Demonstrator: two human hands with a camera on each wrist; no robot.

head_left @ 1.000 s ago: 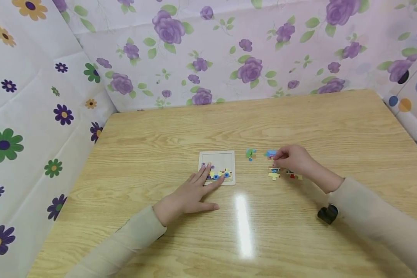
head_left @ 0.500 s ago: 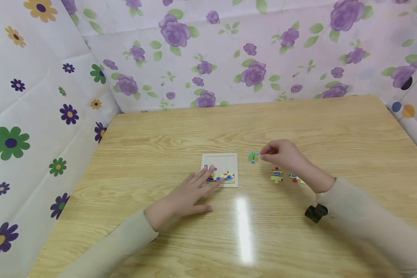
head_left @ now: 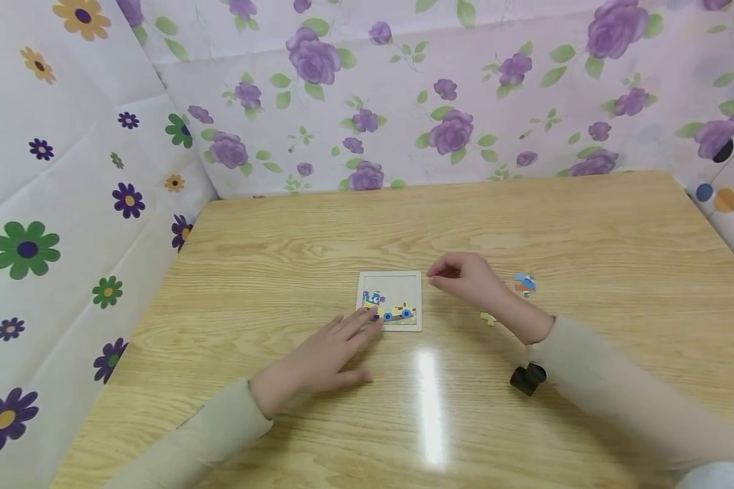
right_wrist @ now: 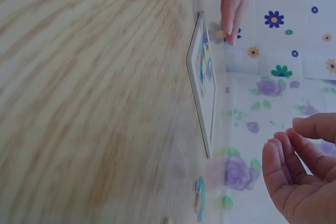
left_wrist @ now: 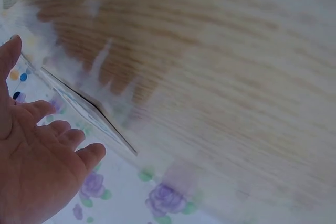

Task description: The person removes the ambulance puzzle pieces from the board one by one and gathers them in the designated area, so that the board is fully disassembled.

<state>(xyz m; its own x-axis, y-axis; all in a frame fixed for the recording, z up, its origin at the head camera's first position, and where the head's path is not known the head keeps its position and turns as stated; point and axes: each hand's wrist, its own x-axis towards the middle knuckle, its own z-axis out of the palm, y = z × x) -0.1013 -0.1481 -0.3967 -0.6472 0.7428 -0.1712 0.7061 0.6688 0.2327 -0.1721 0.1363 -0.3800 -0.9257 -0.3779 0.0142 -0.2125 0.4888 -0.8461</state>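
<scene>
A small puzzle board with a pale raised rim lies mid-table, with train-like printed pieces along its lower part. My left hand lies flat with fingers extended, fingertips over the board's lower left corner. My right hand is just right of the board's upper right corner, thumb and index fingertips close together. No piece shows between them in the right wrist view, and I cannot tell if they hold one. Below that hand in that view, a green and blue puzzle piece lies on the table; the hand hides it from above.
A blue and orange piece lies beyond the right forearm, and a yellow piece shows at its near side. The wooden table meets a flowered wall covering at the back.
My right hand has moved left from the loose pieces toward the board. My left hand has drawn back slightly, uncovering more of the pieces at the board's left.
</scene>
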